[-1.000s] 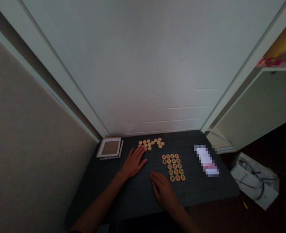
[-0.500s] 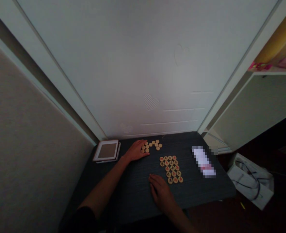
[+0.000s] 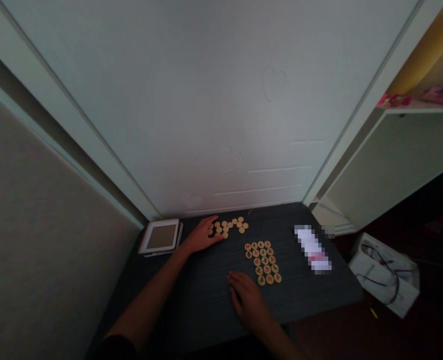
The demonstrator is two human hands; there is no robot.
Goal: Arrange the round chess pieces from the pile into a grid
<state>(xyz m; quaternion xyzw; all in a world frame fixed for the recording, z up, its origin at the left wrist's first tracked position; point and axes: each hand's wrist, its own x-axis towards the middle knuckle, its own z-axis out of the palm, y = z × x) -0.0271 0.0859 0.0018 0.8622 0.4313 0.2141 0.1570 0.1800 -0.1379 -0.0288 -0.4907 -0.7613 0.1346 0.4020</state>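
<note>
My left hand (image 3: pixel 203 235) lies at the back of the dark table (image 3: pixel 206 305), thumb and fingers spread around the left end of a loose group of plain-faced round wooden pieces (image 3: pixel 225 229). Some of those pieces are partly hidden by the hand. Right of centre, Chinese chess pieces (image 3: pixel 265 260) with red and dark characters lie face up in rows. My right hand (image 3: pixel 248 299) rests on the table just left of the lower rows, its fingers loosely curled together. Whether anything is under those fingers cannot be seen.
A white-framed flat object (image 3: pixel 179 231) lies at the table's back left corner. On the right side is a blurred-out white item (image 3: pixel 313 248). A white door panel (image 3: pixel 206 100) rises behind the table. A white box with cords (image 3: pixel 386 275) stands on the floor to the right.
My left hand has shifted slightly left and opened wider, so more of the plain-faced pieces show between thumb and fingers. My right hand stays about where it was. The view has turned a little.
</note>
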